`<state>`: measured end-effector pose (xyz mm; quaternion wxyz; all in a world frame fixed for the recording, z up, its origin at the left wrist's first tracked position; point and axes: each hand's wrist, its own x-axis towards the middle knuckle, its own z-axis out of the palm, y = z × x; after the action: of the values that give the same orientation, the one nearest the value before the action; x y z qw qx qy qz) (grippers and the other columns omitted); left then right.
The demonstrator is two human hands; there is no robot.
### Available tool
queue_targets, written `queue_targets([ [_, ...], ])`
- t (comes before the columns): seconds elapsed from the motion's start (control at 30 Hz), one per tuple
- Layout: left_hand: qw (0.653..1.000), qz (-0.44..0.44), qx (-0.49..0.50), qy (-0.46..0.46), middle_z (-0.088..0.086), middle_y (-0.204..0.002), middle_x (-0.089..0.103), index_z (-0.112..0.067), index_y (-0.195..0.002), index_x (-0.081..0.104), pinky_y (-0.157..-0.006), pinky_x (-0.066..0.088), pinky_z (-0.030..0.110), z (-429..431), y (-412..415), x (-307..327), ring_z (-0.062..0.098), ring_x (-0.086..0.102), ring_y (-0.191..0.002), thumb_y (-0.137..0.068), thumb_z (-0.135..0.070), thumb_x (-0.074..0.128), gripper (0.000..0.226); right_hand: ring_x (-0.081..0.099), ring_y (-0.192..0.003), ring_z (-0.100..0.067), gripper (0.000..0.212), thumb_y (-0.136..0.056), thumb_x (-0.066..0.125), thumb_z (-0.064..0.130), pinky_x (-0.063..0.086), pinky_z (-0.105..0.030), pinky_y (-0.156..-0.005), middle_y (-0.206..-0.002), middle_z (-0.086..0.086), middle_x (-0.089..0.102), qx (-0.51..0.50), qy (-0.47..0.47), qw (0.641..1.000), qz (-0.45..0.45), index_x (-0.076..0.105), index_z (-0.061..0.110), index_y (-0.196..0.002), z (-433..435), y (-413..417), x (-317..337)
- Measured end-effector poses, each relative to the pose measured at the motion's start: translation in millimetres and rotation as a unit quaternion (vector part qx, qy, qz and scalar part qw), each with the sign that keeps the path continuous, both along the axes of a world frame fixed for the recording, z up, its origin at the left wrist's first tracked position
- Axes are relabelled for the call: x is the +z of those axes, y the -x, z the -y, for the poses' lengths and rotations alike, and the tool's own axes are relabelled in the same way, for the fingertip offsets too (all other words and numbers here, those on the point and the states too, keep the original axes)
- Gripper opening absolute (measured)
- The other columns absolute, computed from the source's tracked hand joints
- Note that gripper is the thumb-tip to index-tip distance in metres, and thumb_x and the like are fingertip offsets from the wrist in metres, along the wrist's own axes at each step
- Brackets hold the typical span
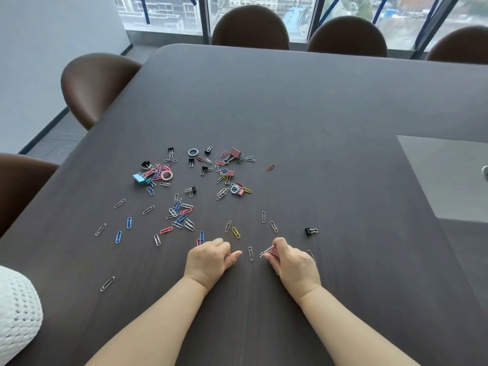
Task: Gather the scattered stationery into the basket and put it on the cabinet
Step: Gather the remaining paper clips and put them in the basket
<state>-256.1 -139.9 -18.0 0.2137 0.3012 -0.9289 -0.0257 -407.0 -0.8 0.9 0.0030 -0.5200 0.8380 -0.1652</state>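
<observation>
Several coloured and silver paper clips (pixel 182 215) and binder clips lie scattered over the dark table (pixel 317 114). A large pink binder clip (pixel 233 153) and a blue one (pixel 140 178) sit in the far clusters. A black binder clip (pixel 310 231) lies alone at the right. My right hand (pixel 293 262) pinches a small pink binder clip (pixel 272 252) just above the table. My left hand (pixel 211 257) rests on the table with fingers curled and thumb out toward a silver paper clip (pixel 250 253) lying between the hands. A white woven basket (pixel 18 310) shows at the lower left edge.
Brown chairs (pixel 97 85) stand around the table's far and left sides. A grey panel (pixel 446 178) is set into the table at the right. Windows run along the far wall.
</observation>
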Motion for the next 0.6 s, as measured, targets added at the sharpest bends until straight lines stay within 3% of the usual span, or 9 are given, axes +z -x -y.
queue_targets([
  [0.07,1.000,-0.001,0.006,0.001,-0.004,-0.043,0.045,-0.017,-0.044,0.046,-0.033,0.027,0.014,-10.5,-14.2,1.2,0.013,0.046,-0.034,-0.094,-0.057,0.014,0.072,0.060,-0.045,-0.022,0.048,-0.069,0.079,0.033,0.038,-0.022,-0.039,-0.057,0.008,0.064,-0.012,0.001,0.999,0.046,0.034,0.023,-0.083,-10.8,-6.6,3.2],
  [0.13,1.000,0.003,0.019,-0.001,-0.004,-0.041,0.044,-0.017,-0.043,0.045,-0.032,0.026,0.013,-20.2,-31.7,4.8,0.013,0.045,-0.032,-0.095,-0.057,0.012,0.073,0.064,-0.072,-0.029,0.027,-0.087,0.059,0.036,0.038,-0.029,-0.054,-0.081,0.003,0.069,-0.047,-0.022,0.992,0.118,0.036,0.025,-0.096,-16.2,-11.1,12.0],
  [0.2,0.999,0.000,0.039,-0.010,-0.003,-0.039,0.043,-0.017,-0.042,0.044,-0.032,0.026,0.013,-28.7,-52.5,13.0,0.014,0.043,-0.031,-0.095,-0.057,0.012,0.073,0.061,-0.085,-0.031,0.028,-0.093,0.048,0.038,0.035,-0.029,-0.060,-0.092,-0.001,0.067,-0.061,-0.025,0.985,0.157,0.042,0.015,-0.108,-21.0,-18.9,22.6],
  [0.33,0.996,-0.001,0.081,-0.030,-0.003,-0.039,0.042,-0.017,-0.043,0.042,-0.032,0.024,0.014,-34.6,-97.5,43.5,0.013,0.041,-0.031,-0.094,-0.059,0.010,0.073,0.059,-0.083,-0.034,0.031,-0.093,0.049,0.036,0.039,-0.032,-0.061,-0.084,-0.002,0.062,-0.057,-0.011,0.979,0.198,0.044,0.009,-0.106,-19.1,-47.3,50.4],
  [0.5,0.992,-0.058,0.104,-0.036,-0.003,-0.041,0.041,-0.016,-0.047,0.040,-0.039,0.012,0.013,-17.2,-155.7,100.7,0.016,0.040,-0.033,-0.092,-0.060,0.014,0.068,0.052,-0.071,-0.030,0.028,-0.091,0.053,0.034,0.044,-0.034,-0.064,-0.080,0.000,0.061,0.022,0.044,0.975,0.219,0.044,0.010,-0.104,17.2,-112.8,101.4],
  [0.6,0.986,-0.108,0.126,-0.011,-0.001,-0.043,0.043,-0.014,-0.049,0.041,-0.038,0.023,0.017,2.3,-208.4,132.4,0.019,0.042,-0.036,-0.092,-0.061,0.020,0.066,0.048,-0.068,-0.028,0.025,-0.090,0.055,0.034,0.045,-0.036,-0.066,-0.078,0.001,0.058,0.074,0.081,0.970,0.218,0.042,0.016,-0.103,48.6,-164.4,131.5],
])
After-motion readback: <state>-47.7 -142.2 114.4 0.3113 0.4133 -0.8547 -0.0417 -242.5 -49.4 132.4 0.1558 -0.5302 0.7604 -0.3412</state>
